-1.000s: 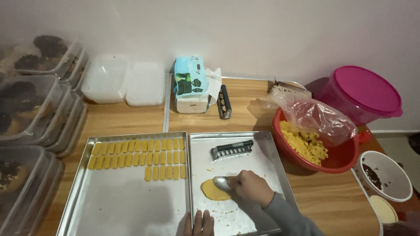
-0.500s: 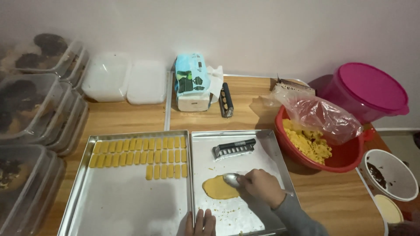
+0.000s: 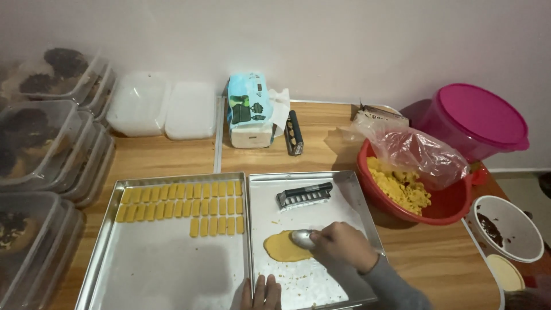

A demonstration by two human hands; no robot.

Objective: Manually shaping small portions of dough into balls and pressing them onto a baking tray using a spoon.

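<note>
on the right tray (image 3: 350,189), right hand (image 3: 343,247) grips a spoon (image 3: 303,237) pressing dough (image 3: 282,247); left hand (image 3: 262,293) fingers flat.

A home kitchen set up for baking: left of the right hand (image 3: 343,245), a metal tray (image 3: 160,270) of cut dough strips (image 3: 183,202); right of it, a red bowl (image 3: 442,204) of yellow dough; stacked plastic containers (image 3: 40,149) far left.

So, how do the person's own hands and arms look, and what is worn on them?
Both hands are bare: no gloves, and no rings or watch can be seen. The right hand comes out of a grey, soft-looking long sleeve ending at the wrist. Of the left hand, only the fingers show.
</note>
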